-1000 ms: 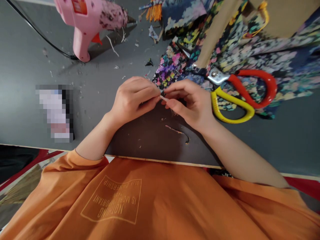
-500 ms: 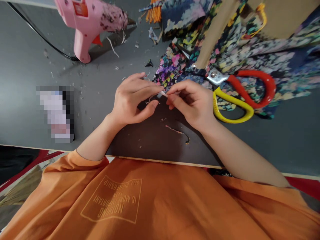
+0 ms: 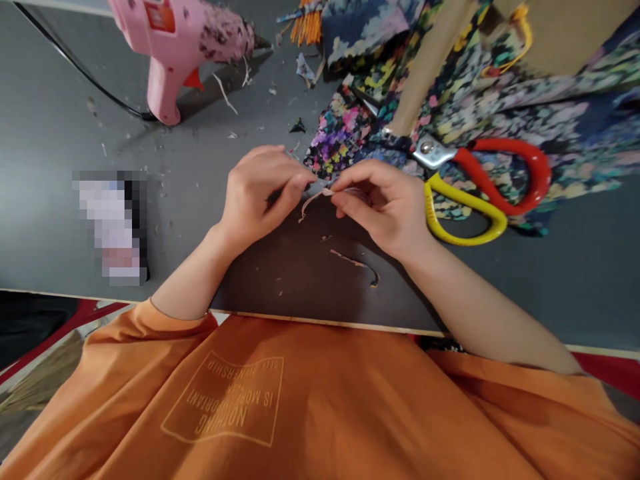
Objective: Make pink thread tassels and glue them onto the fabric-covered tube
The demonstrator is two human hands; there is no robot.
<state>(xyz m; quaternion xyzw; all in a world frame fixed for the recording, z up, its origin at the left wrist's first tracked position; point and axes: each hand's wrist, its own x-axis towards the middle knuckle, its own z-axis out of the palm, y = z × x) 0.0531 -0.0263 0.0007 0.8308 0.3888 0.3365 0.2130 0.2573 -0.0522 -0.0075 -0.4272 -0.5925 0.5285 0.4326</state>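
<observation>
My left hand [image 3: 260, 197] and my right hand [image 3: 383, 203] meet over the grey table [image 3: 65, 120], fingertips almost touching. Between them runs a thin pale strip [image 3: 313, 198]; the right hand pinches its upper end and the strip curls down toward the left fingers, which are also closed near it. Just beyond the fingertips lies the corner of a floral fabric [image 3: 340, 133]. A second curled pale strip [image 3: 355, 262] lies on the table below the hands.
Red-and-yellow scissors [image 3: 480, 187] rest on the floral fabric right of my right hand. A pink glue gun [image 3: 175, 40] with a black cord stands at the back left. Orange tassels [image 3: 307, 23] and scraps lie at the back. A blurred object [image 3: 113, 223] sits at left.
The hands have stayed in place. The pale strip has been drawn out between the fingertips and now hangs in a longer curl toward the left hand.
</observation>
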